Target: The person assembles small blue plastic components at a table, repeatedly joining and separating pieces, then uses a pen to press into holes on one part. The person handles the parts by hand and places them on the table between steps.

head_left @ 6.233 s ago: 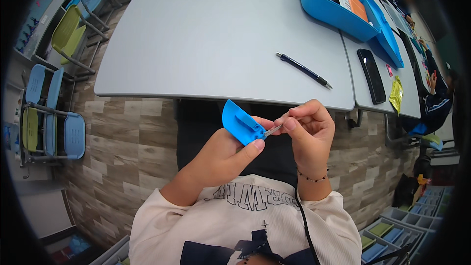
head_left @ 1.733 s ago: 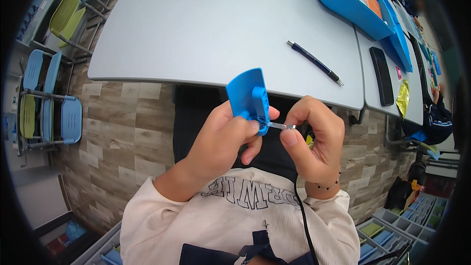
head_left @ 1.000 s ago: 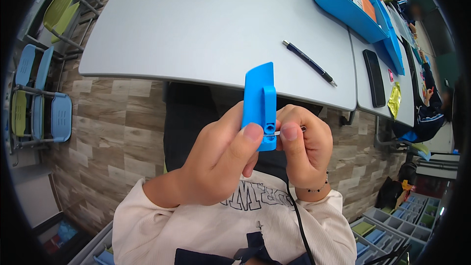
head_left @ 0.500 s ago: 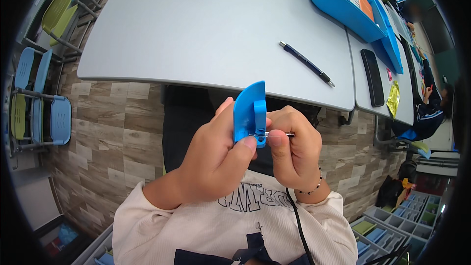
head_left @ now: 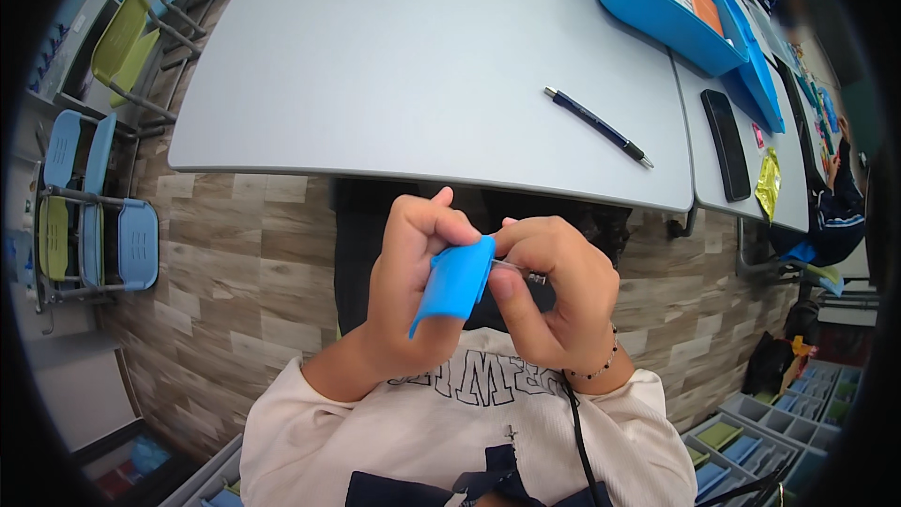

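Observation:
My left hand (head_left: 402, 268) is closed around a curved blue plastic piece (head_left: 452, 282), with the thumb and fingers at its upper edge. The piece's smooth outer face is turned up and tilts down toward my body. Pinched between the thumb and forefinger of my right hand (head_left: 563, 296) is a thin metal rod (head_left: 535, 278), whose dark, ridged end sticks out to the right. Its other end reaches the right edge of the blue piece. Fingers hide where the two meet. Both hands are held over my lap, just off the table's front edge.
On the white table (head_left: 404, 75) lies a dark blue pen (head_left: 599, 127). To the right are a black case (head_left: 725, 145), a yellow wrapper (head_left: 769, 185) and an open blue bin (head_left: 648, 19) of parts. Stacked chairs (head_left: 89, 197) stand at left; another person (head_left: 831, 221) sits far right.
My left hand has turned the blue piece over, from its inner side with the holed block to its smooth outer face. The right hand keeps its pinch on the rod.

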Demonstrator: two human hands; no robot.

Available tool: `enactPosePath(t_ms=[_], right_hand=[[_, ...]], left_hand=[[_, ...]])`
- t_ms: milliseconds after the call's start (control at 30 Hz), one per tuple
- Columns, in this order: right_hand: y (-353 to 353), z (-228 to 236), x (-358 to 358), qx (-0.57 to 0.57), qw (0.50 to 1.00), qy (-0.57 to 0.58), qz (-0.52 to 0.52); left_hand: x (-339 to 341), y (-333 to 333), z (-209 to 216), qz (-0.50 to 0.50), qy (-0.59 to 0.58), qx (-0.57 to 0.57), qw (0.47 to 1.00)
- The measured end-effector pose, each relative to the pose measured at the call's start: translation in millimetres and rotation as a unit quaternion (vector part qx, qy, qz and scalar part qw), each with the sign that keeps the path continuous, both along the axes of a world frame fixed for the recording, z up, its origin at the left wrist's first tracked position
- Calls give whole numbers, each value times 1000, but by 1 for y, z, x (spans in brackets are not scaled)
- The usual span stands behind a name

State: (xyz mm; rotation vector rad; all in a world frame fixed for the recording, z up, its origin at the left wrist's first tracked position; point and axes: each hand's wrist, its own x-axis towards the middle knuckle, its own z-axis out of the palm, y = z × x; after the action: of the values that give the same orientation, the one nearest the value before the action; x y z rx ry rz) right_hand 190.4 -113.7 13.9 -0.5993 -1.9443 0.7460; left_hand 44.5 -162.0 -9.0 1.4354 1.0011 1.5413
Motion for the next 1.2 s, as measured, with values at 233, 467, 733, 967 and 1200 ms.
enactPosePath(t_ms=[233,467,733,967,1200], right_hand=[[-10,-1,-9,26,998,43,-30],[-5,-10,-16,59,993,50,-86],[2,-10,-6,-111,984,138,-14],[5,-1,4,-203,969,135,26],[12,-1,5,-199,974,89,57]], left_hand=[[9,2,-10,58,-36,92,993],[21,5,-12,124,-61,62,988],[12,10,3,55,8,31,998],[3,10,13,1,48,-13,999],[5,2,12,0,-51,-67,996]])
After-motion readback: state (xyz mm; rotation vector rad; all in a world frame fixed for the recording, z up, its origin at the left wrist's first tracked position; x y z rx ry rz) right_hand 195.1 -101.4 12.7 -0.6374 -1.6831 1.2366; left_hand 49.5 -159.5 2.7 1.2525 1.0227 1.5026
